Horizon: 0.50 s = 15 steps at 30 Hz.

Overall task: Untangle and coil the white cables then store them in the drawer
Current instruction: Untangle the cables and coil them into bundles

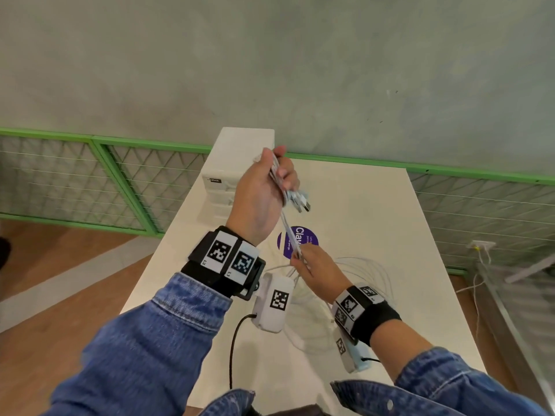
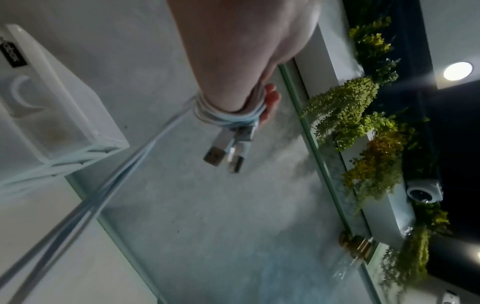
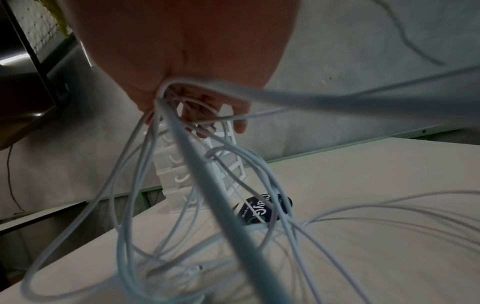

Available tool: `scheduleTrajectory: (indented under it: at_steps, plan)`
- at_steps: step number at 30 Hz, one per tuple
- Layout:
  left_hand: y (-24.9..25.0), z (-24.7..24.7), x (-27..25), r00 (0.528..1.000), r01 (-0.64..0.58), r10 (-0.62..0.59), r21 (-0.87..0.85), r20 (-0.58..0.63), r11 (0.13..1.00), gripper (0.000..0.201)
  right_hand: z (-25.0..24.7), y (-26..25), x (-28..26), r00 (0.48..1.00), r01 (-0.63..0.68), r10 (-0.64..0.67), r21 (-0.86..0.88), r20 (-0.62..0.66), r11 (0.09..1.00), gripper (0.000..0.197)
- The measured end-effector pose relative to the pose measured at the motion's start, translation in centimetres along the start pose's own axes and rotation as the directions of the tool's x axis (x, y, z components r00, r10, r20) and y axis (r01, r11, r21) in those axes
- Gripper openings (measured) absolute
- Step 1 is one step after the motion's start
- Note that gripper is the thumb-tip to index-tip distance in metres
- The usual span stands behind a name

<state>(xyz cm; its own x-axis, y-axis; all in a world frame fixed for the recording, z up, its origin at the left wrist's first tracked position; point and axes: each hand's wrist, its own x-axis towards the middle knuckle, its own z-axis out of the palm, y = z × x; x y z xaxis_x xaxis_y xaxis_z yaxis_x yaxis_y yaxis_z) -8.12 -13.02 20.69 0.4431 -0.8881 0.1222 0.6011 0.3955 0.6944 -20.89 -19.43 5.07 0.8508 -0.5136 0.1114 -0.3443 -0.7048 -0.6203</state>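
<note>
My left hand (image 1: 271, 187) is raised above the table and grips a bundle of white cables (image 1: 289, 193), whose USB plugs (image 2: 225, 151) stick out below the fist. A taut run of cable (image 1: 290, 235) goes from it down to my right hand (image 1: 312, 265), whose fingers (image 3: 239, 117) curl round several strands. Below the right hand, loose white cable loops (image 3: 182, 236) hang and spread over the white table (image 1: 375, 205). The white drawer unit (image 1: 228, 175) stands at the table's far left corner, behind my left hand.
A round purple sticker (image 1: 300, 240) lies on the table under the cables. A green-framed mesh fence (image 1: 120, 175) runs behind the table, with a grey wall above. Wooden floor (image 1: 60, 265) lies to the left; a wall socket with wires (image 1: 480, 250) is at the right.
</note>
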Motion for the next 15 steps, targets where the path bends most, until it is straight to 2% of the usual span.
scheduleTrajectory:
  at_steps: [3, 5, 6, 7, 8, 9, 10, 11, 12, 13, 14, 15]
  plan:
    - [0.1, -1.0, 1.0, 0.971, -0.137, 0.148, 0.069, -0.186, 0.988, 0.026, -0.2, -0.3, -0.4, 0.998, 0.068, -0.068, 0.009, -0.003, 0.998, 0.027]
    - [-0.3, -2.0, 1.3, 0.926, -0.218, 0.290, 0.285, -0.241, 0.933, 0.022, -0.5, -0.8, -0.4, 0.994, 0.111, -0.111, 0.002, 0.020, 0.994, 0.020]
    - [-0.7, -2.6, 1.2, 0.902, -0.256, 0.379, 0.451, -0.205, 0.855, 0.019, -0.8, -1.1, -0.3, 0.991, 0.135, -0.135, -0.011, 0.024, 0.991, 0.018]
    - [-1.1, -3.2, 1.1, 0.884, -0.286, 0.453, 0.631, -0.117, 0.721, 0.015, -1.1, -1.5, -0.3, 0.986, 0.164, -0.164, -0.024, 0.017, 0.986, 0.017]
    - [-1.5, -3.9, 0.9, 0.880, -0.293, 0.474, 0.795, 0.007, 0.531, 0.012, -1.5, -1.7, -0.2, 0.982, 0.189, -0.189, -0.034, 0.006, 0.981, 0.018]
    - [-1.8, -4.6, 0.8, 0.905, -0.267, 0.405, 0.915, 0.130, 0.303, 0.013, -2.0, -1.9, -0.1, 0.978, 0.208, -0.209, -0.045, -0.011, 0.977, 0.021]
    - [-2.1, -5.1, 0.6, 0.946, -0.219, 0.261, 0.973, 0.192, 0.076, 0.018, -2.5, -2.0, 0.1, 0.975, 0.219, -0.221, -0.059, -0.035, 0.974, 0.023]
    - [-2.4, -5.6, 0.4, 0.976, -0.177, 0.108, 0.978, 0.189, -0.110, 0.024, -3.0, -1.9, 0.2, 0.972, 0.222, -0.227, -0.077, -0.061, 0.972, 0.026]
    - [-2.6, -5.9, 0.1, 0.988, -0.154, -0.018, 0.959, 0.154, -0.238, 0.028, -3.5, -1.9, 0.3, 0.971, 0.217, -0.225, -0.091, -0.086, 0.972, 0.028]
    - [-2.9, -6.1, -0.1, 0.988, -0.134, -0.111, 0.940, 0.104, -0.314, 0.030, -3.9, -1.6, 0.4, 0.971, 0.207, -0.217, -0.099, -0.104, 0.973, 0.029]
    - [-3.1, -6.0, -0.3, 0.983, -0.116, -0.173, 0.931, 0.058, -0.346, 0.030, -4.2, -1.3, 0.5, 0.973, 0.192, -0.203, -0.099, -0.112, 0.976, 0.030]
    - [-3.4, -6.0, -0.5, 0.976, -0.096, -0.216, 0.941, 0.025, -0.326, 0.029, -4.4, -1.0, 0.5, 0.975, 0.177, -0.187, -0.092, -0.117, 0.980, 0.031]
